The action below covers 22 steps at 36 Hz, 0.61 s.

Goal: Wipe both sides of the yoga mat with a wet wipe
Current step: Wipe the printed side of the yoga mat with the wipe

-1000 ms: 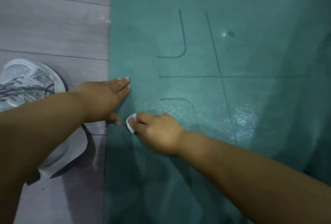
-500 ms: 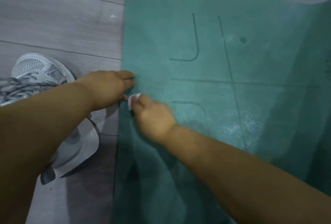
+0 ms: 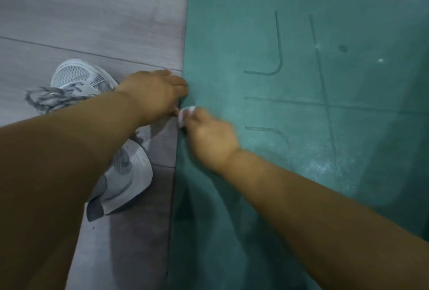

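1. On the grey floor (image 3: 88,18) lies the green yoga mat (image 3: 243,41), spread flat with its printed lines facing up.
2. Right at the mat's left edge, the right hand (image 3: 210,137) grips a small white wet wipe (image 3: 185,113) in its curled fingers and presses it down on the mat.
3. Next to it, the left hand (image 3: 153,93) rests at the same left edge, just beside the wipe. Its fingers reach the edge, but I cannot tell if they lie flat on it or curl round it.
4. Near the right side of the mat, by the long line, a shiny wet patch (image 3: 322,166) shows. That part looks wiped already.
5. Toward the far end of the mat, the green looks dull and dry, so I think it is not wiped yet.
6. The under side of the mat is hidden against the floor. I think it is not done, because the mat has to be turned over first.
7. Beside the left edge of the mat, two grey and white shoes (image 3: 81,80) sit on the floor.
8. My guess is that less than half the job is done.
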Available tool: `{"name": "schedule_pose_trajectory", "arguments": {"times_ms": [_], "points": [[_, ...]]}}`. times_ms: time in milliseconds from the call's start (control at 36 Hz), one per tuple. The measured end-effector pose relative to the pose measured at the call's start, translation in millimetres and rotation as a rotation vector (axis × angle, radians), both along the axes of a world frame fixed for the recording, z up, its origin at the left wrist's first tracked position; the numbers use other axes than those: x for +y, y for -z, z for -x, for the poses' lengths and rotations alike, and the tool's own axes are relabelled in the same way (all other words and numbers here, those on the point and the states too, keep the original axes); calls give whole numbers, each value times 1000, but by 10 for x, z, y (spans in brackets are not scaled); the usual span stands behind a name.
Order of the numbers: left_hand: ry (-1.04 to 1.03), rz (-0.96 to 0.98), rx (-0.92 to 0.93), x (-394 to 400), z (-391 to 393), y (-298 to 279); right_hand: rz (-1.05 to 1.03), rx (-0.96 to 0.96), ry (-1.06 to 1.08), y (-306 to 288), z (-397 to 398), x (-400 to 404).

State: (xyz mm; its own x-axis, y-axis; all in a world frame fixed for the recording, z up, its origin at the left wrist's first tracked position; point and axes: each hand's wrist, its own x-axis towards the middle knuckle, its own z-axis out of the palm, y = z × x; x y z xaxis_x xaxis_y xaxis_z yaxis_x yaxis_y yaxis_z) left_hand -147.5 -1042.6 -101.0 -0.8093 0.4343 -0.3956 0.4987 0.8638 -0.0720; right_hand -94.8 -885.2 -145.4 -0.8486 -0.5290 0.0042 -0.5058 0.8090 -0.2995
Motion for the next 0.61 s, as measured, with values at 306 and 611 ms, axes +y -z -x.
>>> {"name": "schedule_pose_trajectory", "arguments": {"times_ms": [306, 611], "points": [[-5, 7, -69, -22, -106, 46, 14, 63, 432, -36, -117, 851], [10, 22, -137, 171, -629, 19, 15, -191, -397, -109, -1505, 208]]}}
